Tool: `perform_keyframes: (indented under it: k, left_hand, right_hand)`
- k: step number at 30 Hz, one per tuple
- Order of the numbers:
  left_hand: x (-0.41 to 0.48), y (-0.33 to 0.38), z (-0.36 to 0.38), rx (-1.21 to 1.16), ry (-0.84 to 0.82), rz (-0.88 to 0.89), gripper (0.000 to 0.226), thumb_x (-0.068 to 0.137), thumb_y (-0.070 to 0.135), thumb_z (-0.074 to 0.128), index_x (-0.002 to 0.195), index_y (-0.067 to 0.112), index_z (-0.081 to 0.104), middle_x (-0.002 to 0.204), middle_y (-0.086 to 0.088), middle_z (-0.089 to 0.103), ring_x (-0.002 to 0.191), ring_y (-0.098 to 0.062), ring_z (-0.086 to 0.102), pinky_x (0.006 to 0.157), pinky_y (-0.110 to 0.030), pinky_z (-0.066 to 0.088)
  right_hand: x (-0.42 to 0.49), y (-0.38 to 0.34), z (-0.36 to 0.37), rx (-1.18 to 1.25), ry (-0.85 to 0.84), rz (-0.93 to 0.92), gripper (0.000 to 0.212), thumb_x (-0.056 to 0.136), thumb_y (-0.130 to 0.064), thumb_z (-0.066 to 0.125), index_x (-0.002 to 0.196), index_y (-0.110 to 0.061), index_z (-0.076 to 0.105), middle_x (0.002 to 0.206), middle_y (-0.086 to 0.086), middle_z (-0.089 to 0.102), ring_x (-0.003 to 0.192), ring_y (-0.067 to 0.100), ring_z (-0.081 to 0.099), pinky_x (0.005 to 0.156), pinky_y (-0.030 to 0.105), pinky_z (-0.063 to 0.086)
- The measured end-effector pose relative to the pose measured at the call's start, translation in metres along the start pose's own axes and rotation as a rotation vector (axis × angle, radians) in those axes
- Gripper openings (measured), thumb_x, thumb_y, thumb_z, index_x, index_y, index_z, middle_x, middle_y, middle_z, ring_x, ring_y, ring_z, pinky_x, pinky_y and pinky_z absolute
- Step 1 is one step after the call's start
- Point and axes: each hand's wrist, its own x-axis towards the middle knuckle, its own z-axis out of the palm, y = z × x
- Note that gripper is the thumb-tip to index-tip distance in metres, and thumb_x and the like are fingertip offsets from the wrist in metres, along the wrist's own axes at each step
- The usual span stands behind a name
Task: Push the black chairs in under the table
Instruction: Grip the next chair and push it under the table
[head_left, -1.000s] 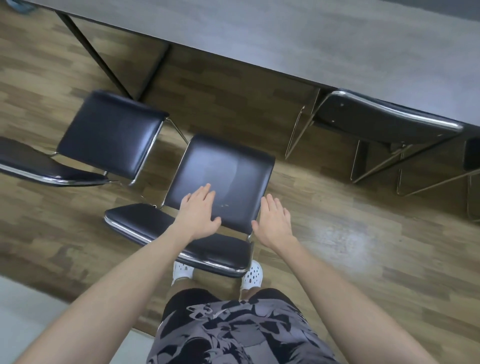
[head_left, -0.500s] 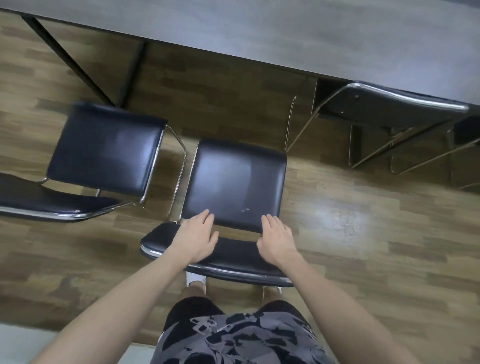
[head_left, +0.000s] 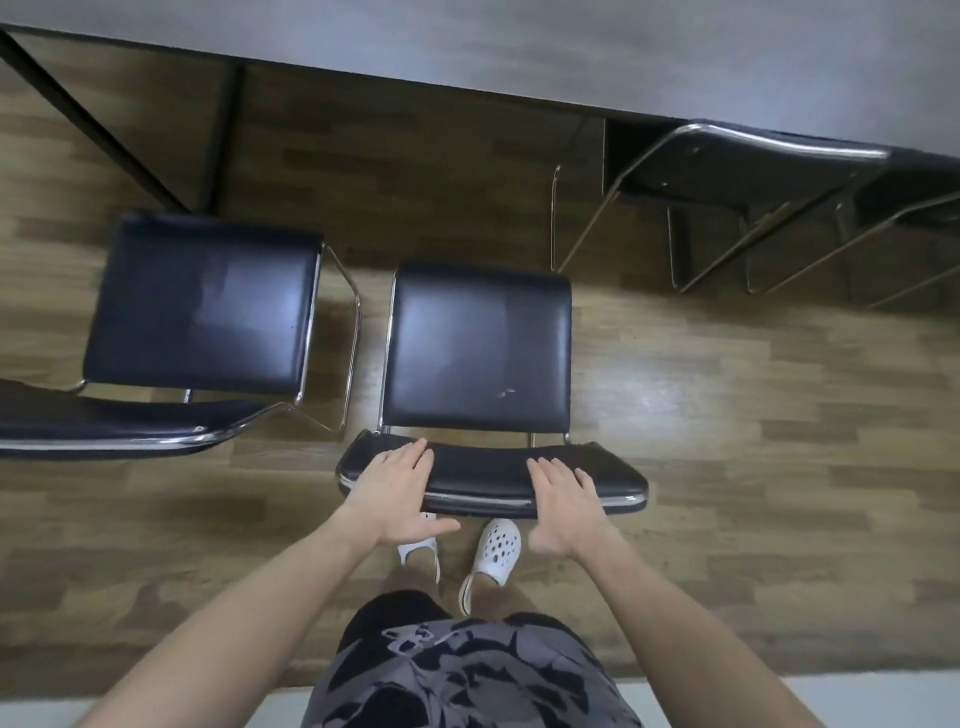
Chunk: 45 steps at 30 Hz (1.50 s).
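A black chair (head_left: 478, 348) with a chrome frame stands in front of me, its seat facing the grey table (head_left: 519, 47) and wholly outside the table edge. My left hand (head_left: 395, 493) lies over the left part of its backrest (head_left: 483, 475), fingers on top and thumb on the near side. My right hand (head_left: 566, 504) grips the right part the same way. A second black chair (head_left: 202, 301) stands to the left, also outside the table. A third black chair (head_left: 753, 161) at the right sits tucked under the table.
Black table legs (head_left: 223, 135) slant down to the wood floor behind the left chair. Bare floor (head_left: 415, 171) lies between the middle chair and the table edge. My feet in white clogs (head_left: 493, 551) stand just behind the backrest.
Both hands came down from above the seat onto the backrest top. The middle chair swung from angled to square with the table and now sits closer to the left chair.
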Motion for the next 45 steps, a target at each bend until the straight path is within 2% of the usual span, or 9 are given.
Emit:
perform_keyframes:
  k: [3, 6, 14, 21, 26, 32, 38, 45]
  left_hand:
    - [-0.005, 0.003, 0.007, 0.069, 0.006, -0.007, 0.113, 0.073, 0.084, 0.042, 0.152, 0.006, 0.020, 0.160, -0.011, 0.019, 0.147, -0.025, 0.018, 0.120, -0.040, 0.013]
    - [-0.007, 0.008, 0.012, 0.091, 0.017, -0.059, 0.111, 0.075, 0.080, 0.049, 0.152, 0.006, 0.018, 0.160, -0.010, 0.021, 0.148, -0.025, 0.017, 0.121, -0.041, 0.011]
    - [0.006, 0.028, 0.017, 0.028, 0.034, -0.254, 0.104, 0.069, 0.071, 0.067, 0.146, 0.011, 0.030, 0.153, -0.005, 0.035, 0.145, -0.025, 0.025, 0.120, -0.044, 0.014]
    - [0.010, 0.029, 0.023, 0.043, 0.129, -0.303, 0.099, 0.068, 0.072, 0.068, 0.143, 0.014, 0.037, 0.149, -0.003, 0.041, 0.142, -0.023, 0.031, 0.118, -0.044, 0.016]
    - [0.012, 0.029, 0.025, 0.070, 0.148, -0.311, 0.097, 0.070, 0.071, 0.068, 0.143, 0.014, 0.036, 0.151, -0.002, 0.039, 0.141, -0.022, 0.032, 0.116, -0.042, 0.018]
    - [0.014, 0.036, 0.027, 0.149, 0.123, -0.361, 0.103, 0.072, 0.060, 0.074, 0.147, 0.009, 0.027, 0.154, -0.007, 0.034, 0.140, -0.024, 0.034, 0.117, -0.042, 0.020]
    - [0.013, 0.037, 0.023, 0.148, 0.121, -0.381, 0.100, 0.074, 0.053, 0.077, 0.148, 0.009, 0.025, 0.152, -0.007, 0.036, 0.140, -0.024, 0.035, 0.118, -0.041, 0.020]
    - [0.014, 0.037, 0.022, 0.130, 0.114, -0.380, 0.105, 0.072, 0.047, 0.081, 0.150, 0.009, 0.021, 0.154, -0.008, 0.032, 0.143, -0.025, 0.029, 0.118, -0.042, 0.019]
  right_hand:
    - [-0.003, 0.003, 0.008, -0.059, 0.036, 0.017, 0.099, 0.073, -0.033, 0.059, 0.155, -0.012, 0.008, 0.160, 0.007, 0.016, 0.149, 0.023, 0.009, 0.122, 0.043, 0.006]
    - [-0.002, 0.009, 0.015, -0.072, 0.107, 0.047, 0.090, 0.078, -0.028, 0.062, 0.152, -0.010, 0.014, 0.155, 0.007, 0.025, 0.146, 0.025, 0.017, 0.121, 0.043, 0.010]
    - [0.003, 0.051, 0.028, -0.102, 0.239, 0.115, 0.065, 0.086, -0.017, 0.058, 0.143, -0.011, 0.029, 0.143, 0.003, 0.040, 0.135, 0.024, 0.033, 0.115, 0.038, 0.020]
    - [0.008, 0.061, 0.034, -0.107, 0.301, 0.106, 0.076, 0.082, -0.012, 0.064, 0.148, -0.012, 0.025, 0.149, 0.004, 0.034, 0.141, 0.025, 0.026, 0.117, 0.040, 0.018]
    - [0.013, 0.060, 0.036, -0.071, 0.326, 0.141, 0.068, 0.076, -0.006, 0.067, 0.137, -0.016, 0.039, 0.143, 0.002, 0.043, 0.134, 0.024, 0.037, 0.113, 0.039, 0.023]
    - [0.014, 0.058, 0.037, -0.067, 0.364, 0.148, 0.063, 0.074, -0.001, 0.065, 0.132, -0.014, 0.043, 0.140, 0.003, 0.047, 0.133, 0.028, 0.039, 0.111, 0.041, 0.024]
    - [0.015, 0.057, 0.035, -0.037, 0.369, 0.143, 0.060, 0.072, 0.002, 0.066, 0.127, -0.013, 0.046, 0.135, 0.004, 0.051, 0.131, 0.029, 0.041, 0.111, 0.043, 0.025]
    - [0.015, 0.057, 0.032, -0.044, 0.354, 0.152, 0.074, 0.071, -0.001, 0.072, 0.137, -0.014, 0.041, 0.146, 0.004, 0.043, 0.138, 0.028, 0.033, 0.117, 0.047, 0.014]
